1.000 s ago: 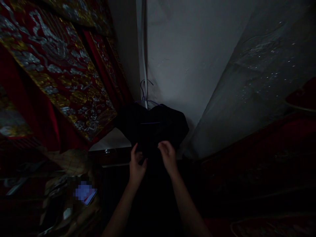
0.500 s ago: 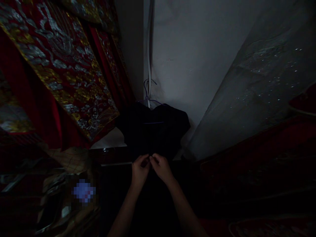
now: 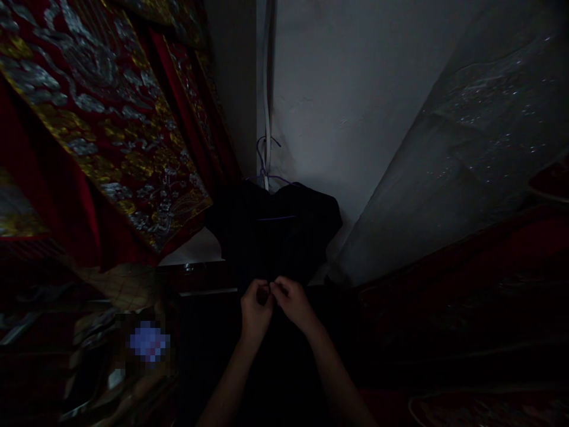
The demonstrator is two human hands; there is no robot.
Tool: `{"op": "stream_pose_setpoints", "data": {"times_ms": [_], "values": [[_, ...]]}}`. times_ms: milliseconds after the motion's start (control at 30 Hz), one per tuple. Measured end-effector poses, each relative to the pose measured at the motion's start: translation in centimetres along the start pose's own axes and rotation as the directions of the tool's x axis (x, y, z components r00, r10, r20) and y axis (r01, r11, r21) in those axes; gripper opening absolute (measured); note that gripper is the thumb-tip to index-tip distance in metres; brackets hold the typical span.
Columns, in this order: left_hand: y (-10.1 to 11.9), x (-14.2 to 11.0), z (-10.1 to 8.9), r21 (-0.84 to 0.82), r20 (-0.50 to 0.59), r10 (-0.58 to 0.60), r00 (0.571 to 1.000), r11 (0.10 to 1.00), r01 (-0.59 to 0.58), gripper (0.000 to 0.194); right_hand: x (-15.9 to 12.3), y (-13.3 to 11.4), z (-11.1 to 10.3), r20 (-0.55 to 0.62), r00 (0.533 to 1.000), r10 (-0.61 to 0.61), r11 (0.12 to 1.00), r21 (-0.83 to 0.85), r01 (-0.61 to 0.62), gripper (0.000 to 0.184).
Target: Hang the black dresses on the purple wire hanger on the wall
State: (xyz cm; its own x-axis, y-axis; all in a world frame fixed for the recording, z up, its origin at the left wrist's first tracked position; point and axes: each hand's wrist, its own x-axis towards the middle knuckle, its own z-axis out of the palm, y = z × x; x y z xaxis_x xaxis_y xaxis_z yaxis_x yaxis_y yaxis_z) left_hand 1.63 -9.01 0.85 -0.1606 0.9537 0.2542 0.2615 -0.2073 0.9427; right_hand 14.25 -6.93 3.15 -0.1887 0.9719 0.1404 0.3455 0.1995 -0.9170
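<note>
A black garment [image 3: 306, 231] hangs from a thin purple wire hanger [image 3: 278, 178] against the wall. Both of my hands are at its front, low down and close together. My left hand [image 3: 256, 305] is closed in a pinch, thumb and forefinger meeting at the garment's front edge. Beside it my right hand [image 3: 291, 299] pinches the same spot, fingertips nearly touching the left ones. The dark cloth between the fingertips hardly shows, and whether a button is there I cannot tell.
Red cloth with gold and silver embroidery [image 3: 146, 148] hangs at the left. A white cable [image 3: 267, 89] runs down the pale wall [image 3: 347, 83]. Clear plastic sheeting [image 3: 466, 148] covers the right side above dark red fabric [image 3: 502, 249]. Cluttered items, partly blurred out, lie lower left.
The view has shifted slightly. My left hand has moved a little to the right, while both hands keep their pinch at the front of the black garment.
</note>
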Motion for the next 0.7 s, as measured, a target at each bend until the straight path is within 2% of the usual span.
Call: {"op": "stream_pose_setpoints", "data": {"times_ms": [100, 300, 467, 600, 700], "values": [[0.1, -0.1, 0.1, -0.004, 0.002, 0.009, 1.000, 1.000, -0.009, 0.007, -0.2, 0.3, -0.1, -0.028, 1.000, -0.004, 0.996, 0.086, 0.007, 0.025], [0.1, -0.6, 0.5, -0.029, -0.041, 0.072, 0.997, 0.997, -0.073, 0.013, -0.6, 0.5, -0.4, 0.020, 1.000, 0.014, 0.995, 0.095, -0.015, 0.024], [-0.2, -0.7, 0.7, -0.014, -0.033, 0.081, 0.996, 0.997, -0.081, 0.013, -0.5, 0.3, -0.1, -0.023, 0.999, 0.047, 0.986, 0.162, -0.043, 0.024], [-0.4, -0.5, 0.5, -0.032, -0.042, 0.054, 0.998, 0.998, -0.056, 0.015, -0.2, 0.1, 0.3, -0.012, 0.988, 0.153, 0.934, 0.330, -0.140, 0.026], [-0.3, -0.5, 0.4, -0.039, -0.014, 0.040, 0.999, 0.998, -0.040, 0.017, -0.3, -0.5, 0.6, -0.024, 0.966, 0.259, 0.856, 0.469, -0.218, 0.031]]}}
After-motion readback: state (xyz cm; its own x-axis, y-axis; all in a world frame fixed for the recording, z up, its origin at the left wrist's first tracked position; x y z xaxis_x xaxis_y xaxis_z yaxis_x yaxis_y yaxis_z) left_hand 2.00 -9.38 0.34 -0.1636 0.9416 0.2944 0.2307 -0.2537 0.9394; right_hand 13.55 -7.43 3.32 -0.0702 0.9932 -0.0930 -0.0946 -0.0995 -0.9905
